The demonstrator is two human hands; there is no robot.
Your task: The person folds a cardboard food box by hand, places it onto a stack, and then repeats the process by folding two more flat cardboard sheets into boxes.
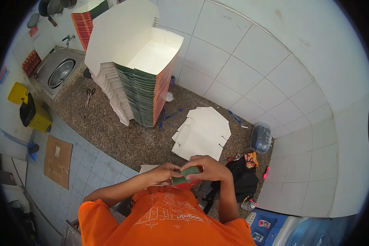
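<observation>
Close to my orange shirt, both hands are closed on a cardboard box blank [179, 179] with green and red printing. My left hand [163, 172] pinches its left edge, and my right hand [206, 168] grips the green flap from the right. Part of the blank is hidden behind my fingers. Just beyond my hands lies a pile of flat white box blanks [203, 133] with slotted edges. Farther off to the left rises a tall stack of nested, folded boxes [141, 92], white inside and green and red outside.
Blue pens [235, 116] and scissors [89, 97] lie on the granite counter [106, 129]. A clear plastic container [261, 137] and a black bag [240, 178] are at the right. A steel sink [61, 74] is far left. The tiled wall [250, 69] bounds the counter.
</observation>
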